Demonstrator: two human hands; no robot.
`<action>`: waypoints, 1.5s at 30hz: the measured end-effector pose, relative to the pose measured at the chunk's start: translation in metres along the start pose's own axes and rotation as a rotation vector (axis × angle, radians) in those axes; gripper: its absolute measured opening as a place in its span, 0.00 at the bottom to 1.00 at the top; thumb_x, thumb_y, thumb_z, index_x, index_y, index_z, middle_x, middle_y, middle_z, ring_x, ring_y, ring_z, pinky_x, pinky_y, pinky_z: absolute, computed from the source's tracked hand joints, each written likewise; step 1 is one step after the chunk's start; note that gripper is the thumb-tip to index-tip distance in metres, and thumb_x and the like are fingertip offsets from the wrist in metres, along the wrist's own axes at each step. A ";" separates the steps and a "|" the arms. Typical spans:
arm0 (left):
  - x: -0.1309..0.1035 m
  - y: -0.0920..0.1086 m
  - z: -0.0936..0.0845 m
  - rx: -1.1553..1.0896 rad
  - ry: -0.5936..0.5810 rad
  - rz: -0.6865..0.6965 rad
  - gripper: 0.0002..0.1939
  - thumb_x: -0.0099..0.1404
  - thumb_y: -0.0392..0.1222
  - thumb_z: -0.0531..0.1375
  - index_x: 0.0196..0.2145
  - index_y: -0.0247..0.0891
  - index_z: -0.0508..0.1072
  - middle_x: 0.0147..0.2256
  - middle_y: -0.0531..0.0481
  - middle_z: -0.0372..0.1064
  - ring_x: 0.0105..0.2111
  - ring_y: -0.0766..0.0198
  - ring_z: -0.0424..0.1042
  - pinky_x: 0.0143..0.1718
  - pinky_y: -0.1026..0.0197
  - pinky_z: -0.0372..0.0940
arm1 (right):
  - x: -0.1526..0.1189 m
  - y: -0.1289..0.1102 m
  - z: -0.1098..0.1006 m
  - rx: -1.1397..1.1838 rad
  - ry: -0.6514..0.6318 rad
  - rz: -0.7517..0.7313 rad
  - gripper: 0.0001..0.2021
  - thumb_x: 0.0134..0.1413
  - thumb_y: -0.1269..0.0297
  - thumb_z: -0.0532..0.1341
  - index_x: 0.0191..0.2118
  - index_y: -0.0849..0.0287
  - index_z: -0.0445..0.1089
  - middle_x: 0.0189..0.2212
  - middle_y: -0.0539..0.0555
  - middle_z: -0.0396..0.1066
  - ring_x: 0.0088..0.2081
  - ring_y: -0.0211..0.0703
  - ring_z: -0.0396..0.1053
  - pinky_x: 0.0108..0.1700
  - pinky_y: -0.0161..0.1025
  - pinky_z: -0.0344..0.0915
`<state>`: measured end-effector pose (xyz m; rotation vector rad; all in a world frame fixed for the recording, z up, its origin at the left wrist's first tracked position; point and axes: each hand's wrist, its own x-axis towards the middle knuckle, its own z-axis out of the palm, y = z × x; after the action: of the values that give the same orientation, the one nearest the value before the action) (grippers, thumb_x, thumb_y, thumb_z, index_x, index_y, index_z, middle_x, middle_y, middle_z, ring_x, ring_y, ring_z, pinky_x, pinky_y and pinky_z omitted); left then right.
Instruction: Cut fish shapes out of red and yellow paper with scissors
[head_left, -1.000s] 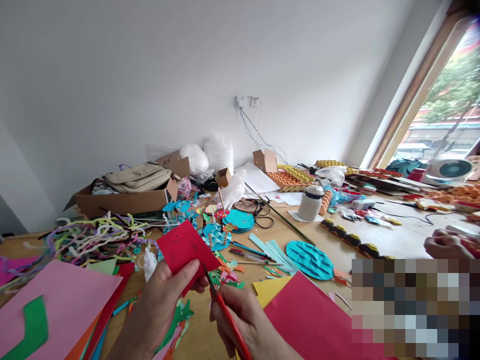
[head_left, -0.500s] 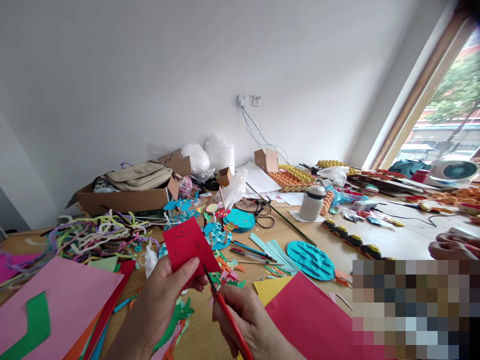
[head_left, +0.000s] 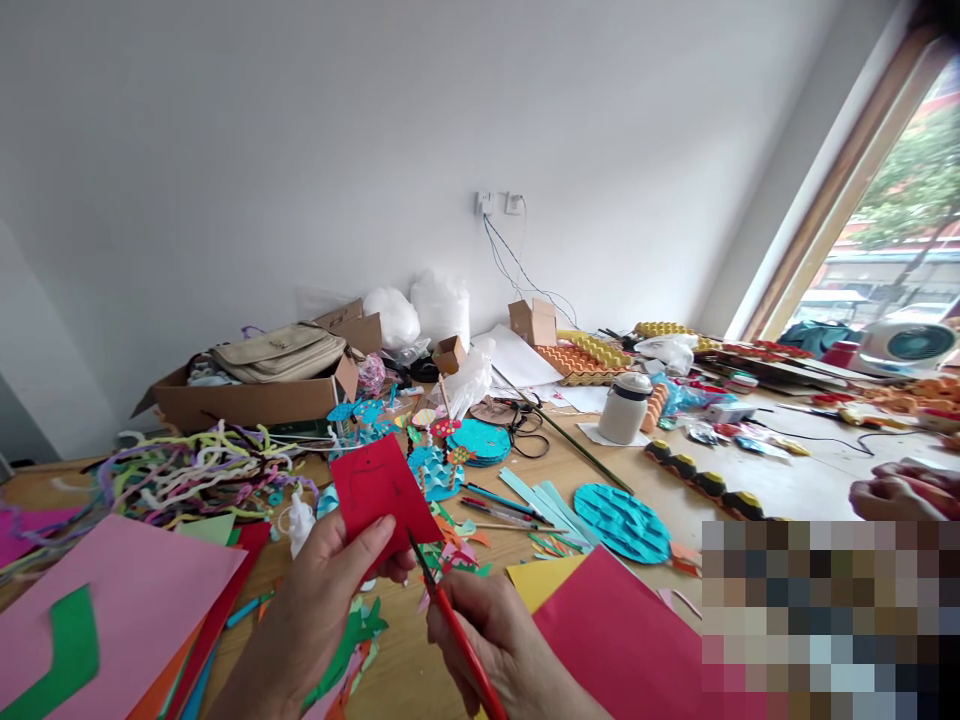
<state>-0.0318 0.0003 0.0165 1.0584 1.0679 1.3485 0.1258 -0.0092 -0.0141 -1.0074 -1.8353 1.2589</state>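
A small piece of red paper (head_left: 379,482) with dark drawn lines is pinched between the thumb and fingers of my left hand (head_left: 337,570). My right hand (head_left: 487,620) is wrapped round red-handled scissors (head_left: 459,625), whose blade tips meet the paper's lower right edge. Beneath and beyond my hands lie colourful paper scraps (head_left: 457,535). Green paper offcuts (head_left: 356,640) rest on the table below my left wrist. A larger red sheet (head_left: 622,630) lies to the right of my right hand, over a yellow sheet (head_left: 544,580).
Pink paper (head_left: 142,590) tops a stack at left, near tangled pipe cleaners (head_left: 202,470). Behind are a cardboard box (head_left: 247,405), blue paper fish decorations (head_left: 439,470), pens (head_left: 502,508), a blue ribbed disc (head_left: 621,522) and a white jar (head_left: 624,408). Another person's hands (head_left: 892,490) work at right.
The red paper has turned and shifted very slightly to the right in my left hand. My scissors stay at its edge. The other person's hands have moved a little left.
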 end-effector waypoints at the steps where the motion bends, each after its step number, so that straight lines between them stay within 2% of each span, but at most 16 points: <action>1: 0.000 0.000 0.000 0.013 0.000 0.003 0.06 0.55 0.41 0.62 0.23 0.38 0.75 0.21 0.53 0.73 0.24 0.64 0.69 0.28 0.64 0.65 | 0.000 0.000 0.000 0.001 0.003 -0.002 0.24 0.57 0.44 0.49 0.21 0.58 0.53 0.16 0.44 0.45 0.20 0.31 0.44 0.19 0.29 0.41; 9: 0.002 0.001 -0.005 0.030 -0.022 -0.014 0.05 0.54 0.41 0.62 0.24 0.39 0.75 0.21 0.53 0.74 0.23 0.63 0.70 0.27 0.64 0.66 | -0.003 0.003 -0.003 -0.034 -0.051 0.013 0.22 0.60 0.47 0.49 0.24 0.59 0.56 0.16 0.44 0.49 0.20 0.31 0.47 0.19 0.28 0.43; 14: -0.002 0.006 -0.006 0.060 -0.053 -0.039 0.06 0.52 0.42 0.63 0.23 0.37 0.76 0.21 0.51 0.74 0.23 0.62 0.71 0.27 0.63 0.67 | -0.003 0.004 -0.003 0.016 -0.058 0.023 0.22 0.60 0.47 0.49 0.23 0.60 0.57 0.16 0.44 0.48 0.20 0.31 0.46 0.19 0.29 0.42; 19: 0.000 0.009 -0.005 0.066 -0.032 -0.046 0.06 0.51 0.42 0.64 0.22 0.38 0.76 0.20 0.52 0.75 0.22 0.63 0.71 0.26 0.64 0.67 | -0.001 0.000 -0.003 -0.054 -0.052 -0.005 0.22 0.60 0.48 0.49 0.22 0.59 0.56 0.16 0.44 0.47 0.20 0.31 0.45 0.19 0.29 0.41; 31: 0.002 0.007 -0.008 0.092 -0.057 -0.048 0.06 0.53 0.43 0.63 0.23 0.38 0.75 0.20 0.52 0.74 0.23 0.62 0.70 0.28 0.62 0.67 | -0.003 0.005 -0.005 -0.103 -0.054 -0.006 0.19 0.59 0.53 0.50 0.22 0.59 0.54 0.17 0.44 0.47 0.20 0.31 0.45 0.19 0.30 0.42; 45: 0.001 0.004 -0.005 0.051 -0.031 -0.025 0.05 0.53 0.41 0.63 0.23 0.39 0.75 0.21 0.54 0.74 0.22 0.65 0.70 0.26 0.66 0.66 | -0.005 -0.004 -0.005 -0.066 -0.090 0.058 0.18 0.61 0.54 0.49 0.23 0.59 0.55 0.17 0.44 0.48 0.20 0.31 0.47 0.20 0.30 0.43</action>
<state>-0.0373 0.0014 0.0190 1.0964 1.0937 1.2871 0.1313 -0.0122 -0.0091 -1.0622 -1.9395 1.3051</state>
